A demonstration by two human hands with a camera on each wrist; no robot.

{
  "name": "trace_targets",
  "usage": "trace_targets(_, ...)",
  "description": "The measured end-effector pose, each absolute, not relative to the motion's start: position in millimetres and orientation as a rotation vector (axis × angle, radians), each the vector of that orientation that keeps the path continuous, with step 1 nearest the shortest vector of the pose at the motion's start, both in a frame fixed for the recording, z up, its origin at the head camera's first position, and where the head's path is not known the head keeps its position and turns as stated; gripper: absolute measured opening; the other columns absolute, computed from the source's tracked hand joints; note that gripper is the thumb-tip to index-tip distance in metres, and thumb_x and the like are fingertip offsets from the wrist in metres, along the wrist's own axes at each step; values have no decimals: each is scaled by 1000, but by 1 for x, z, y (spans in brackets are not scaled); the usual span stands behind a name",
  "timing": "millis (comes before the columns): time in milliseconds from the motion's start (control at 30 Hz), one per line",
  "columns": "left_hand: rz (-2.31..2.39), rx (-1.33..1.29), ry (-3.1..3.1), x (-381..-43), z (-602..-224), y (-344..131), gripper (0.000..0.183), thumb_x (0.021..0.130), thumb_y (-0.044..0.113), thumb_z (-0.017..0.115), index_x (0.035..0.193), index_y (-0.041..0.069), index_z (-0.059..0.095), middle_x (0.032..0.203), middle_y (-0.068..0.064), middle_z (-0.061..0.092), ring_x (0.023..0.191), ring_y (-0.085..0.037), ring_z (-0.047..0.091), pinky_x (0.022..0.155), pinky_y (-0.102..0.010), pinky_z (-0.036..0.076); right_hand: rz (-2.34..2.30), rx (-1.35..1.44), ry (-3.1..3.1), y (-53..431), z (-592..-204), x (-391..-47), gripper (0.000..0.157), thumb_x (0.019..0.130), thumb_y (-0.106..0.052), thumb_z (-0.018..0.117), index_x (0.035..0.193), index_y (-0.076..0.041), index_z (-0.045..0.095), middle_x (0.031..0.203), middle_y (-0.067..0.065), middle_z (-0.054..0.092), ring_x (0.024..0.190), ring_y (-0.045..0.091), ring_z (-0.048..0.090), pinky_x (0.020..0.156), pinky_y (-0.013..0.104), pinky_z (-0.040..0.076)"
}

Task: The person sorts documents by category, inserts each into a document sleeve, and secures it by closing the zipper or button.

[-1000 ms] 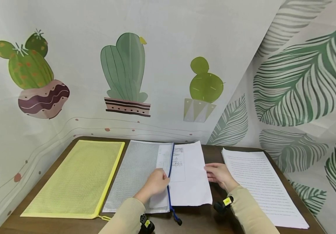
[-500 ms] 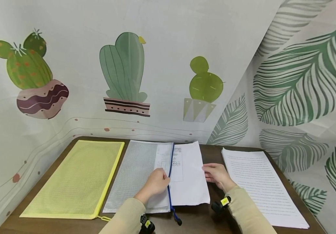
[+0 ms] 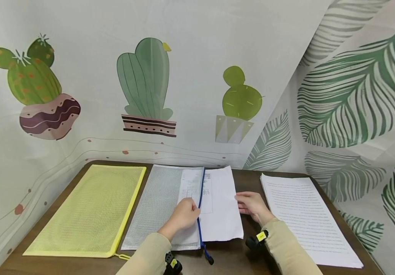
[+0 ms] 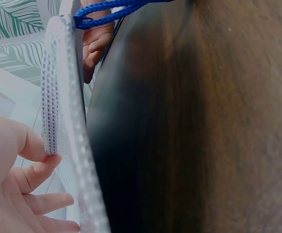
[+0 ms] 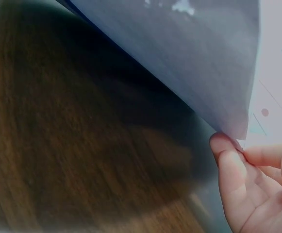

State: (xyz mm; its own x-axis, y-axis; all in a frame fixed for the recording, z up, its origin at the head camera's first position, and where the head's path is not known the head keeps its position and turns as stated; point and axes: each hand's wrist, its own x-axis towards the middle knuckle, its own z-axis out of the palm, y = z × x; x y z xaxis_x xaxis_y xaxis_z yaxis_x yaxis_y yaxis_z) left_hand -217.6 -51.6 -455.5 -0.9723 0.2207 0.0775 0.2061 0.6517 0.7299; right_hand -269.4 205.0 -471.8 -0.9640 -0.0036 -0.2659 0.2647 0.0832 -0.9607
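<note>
A clear mesh zipper pouch (image 3: 152,206) with a blue zipper edge (image 3: 200,225) lies in the middle of the table. My left hand (image 3: 183,214) pinches the pouch's upper layer near that edge; in the left wrist view its thumb and index finger meet on the mesh (image 4: 51,107). A white sheet of paper (image 3: 223,214) with a printed diagram lies partly inside the pouch, its right part sticking out past the zipper. My right hand (image 3: 252,206) pinches the sheet's right edge between thumb and fingers, also seen in the right wrist view, where the paper (image 5: 208,63) slants upward.
To the left lies a yellow mesh zipper pouch (image 3: 87,210) with a yellow pull loop (image 3: 123,256). A stack of printed paper (image 3: 307,217) lies at the right, beside the right forearm. Behind the brown table (image 3: 228,263) hangs a patterned cloth (image 3: 197,76).
My right hand has moved left with the sheet, so more of it lies inside the mesh pouch. The left hand keeps its place at the zipper edge.
</note>
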Motion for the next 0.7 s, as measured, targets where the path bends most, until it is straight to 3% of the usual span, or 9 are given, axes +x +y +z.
trace_targets(700, 1280, 378, 2832, -216, -453, -50, 13, 84, 8, 54, 71, 6, 51, 68, -1, 47, 61, -14, 45, 49, -22, 37, -2006, 280, 2148, 192, -475, -271, 42, 86, -8, 63, 121, 13, 53, 71, 0, 68, 60, 9, 65, 56, 25, 56)
